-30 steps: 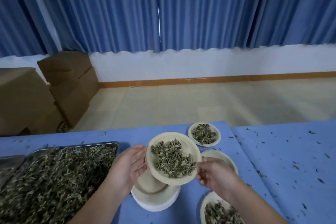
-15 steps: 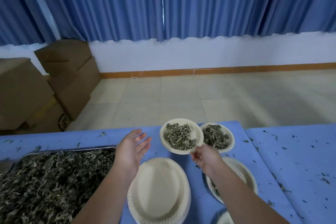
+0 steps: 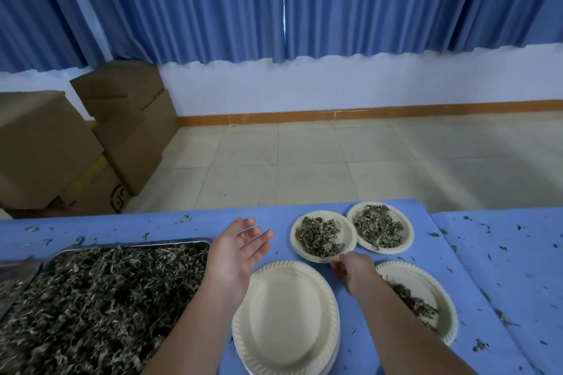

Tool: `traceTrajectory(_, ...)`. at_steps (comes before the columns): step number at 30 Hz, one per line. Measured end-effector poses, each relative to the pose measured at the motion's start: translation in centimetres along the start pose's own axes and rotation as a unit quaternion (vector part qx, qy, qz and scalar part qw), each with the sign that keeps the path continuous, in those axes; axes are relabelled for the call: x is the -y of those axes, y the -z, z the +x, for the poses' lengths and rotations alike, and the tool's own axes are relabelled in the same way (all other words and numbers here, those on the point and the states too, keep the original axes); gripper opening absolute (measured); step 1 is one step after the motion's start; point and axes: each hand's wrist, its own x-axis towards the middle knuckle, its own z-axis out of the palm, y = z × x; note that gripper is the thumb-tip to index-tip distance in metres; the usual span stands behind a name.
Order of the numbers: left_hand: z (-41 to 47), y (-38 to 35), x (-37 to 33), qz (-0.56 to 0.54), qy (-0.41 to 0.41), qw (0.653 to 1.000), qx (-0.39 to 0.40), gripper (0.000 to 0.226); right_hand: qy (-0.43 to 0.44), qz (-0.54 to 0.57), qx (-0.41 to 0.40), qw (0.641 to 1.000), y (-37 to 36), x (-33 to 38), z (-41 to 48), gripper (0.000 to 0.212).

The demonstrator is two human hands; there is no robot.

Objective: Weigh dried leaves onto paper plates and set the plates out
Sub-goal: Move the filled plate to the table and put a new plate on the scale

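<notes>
A paper plate of dried leaves [image 3: 348, 234] lies on the blue table near its far edge. My right hand [image 3: 350, 268] pinches its near rim. Just right of it sits a second filled plate [image 3: 406, 234], their rims touching or nearly so. A third plate with leaves [image 3: 438, 292] lies nearer, partly under my right forearm. My left hand [image 3: 240, 250] hovers open, palm up, left of the held plate. Below it is a stack of empty paper plates [image 3: 286, 313]. A metal tray [image 3: 137, 243] heaped with dried leaves [image 3: 91, 298] fills the left.
Leaf crumbs are scattered over the blue cloth [image 3: 137, 227] and over a second blue table [image 3: 502, 253] butted against the right. Cardboard boxes [image 3: 45, 146] stand on the tiled floor beyond the left end. Blue curtains hang along the back wall.
My right hand carried the filled plate away from the stack and set it down beside the far plate. My left hand let go of it and stays open.
</notes>
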Motion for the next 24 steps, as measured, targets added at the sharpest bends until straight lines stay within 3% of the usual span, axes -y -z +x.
traceTrajectory(6, -1.7, 1.3, -0.7, -0.003, -0.003, 1.000, -0.005, 0.024, 0.016, 0.086, 0.058, 0.995, 0.8, 0.5, -1.5, 0.031)
traceTrajectory(12, -4.6, 2.6, -0.8, 0.008, -0.001, 1.000, -0.004, 0.023, 0.020, 0.059, 0.080, 0.995, 2.9, 0.0, -4.8, 0.037)
traceTrajectory(16, -7.1, 4.2, -0.1, 0.013, -0.009, 1.000, -0.002, 0.019, 0.054, 0.054, 0.088, 0.993, 4.1, 0.2, -7.2, 0.030)
traceTrajectory(21, -9.6, 7.3, 3.1, -0.012, -0.033, 0.999, 0.004, 0.015, 0.108, 0.052, 0.121, 0.985, 4.7, -0.5, -9.1, 0.007)
traceTrajectory(24, -10.7, 9.3, 6.1, -0.024, -0.039, 0.999, 0.005, 0.014, 0.141, 0.053, 0.140, 0.979, 5.0, -1.9, -9.4, 0.011)
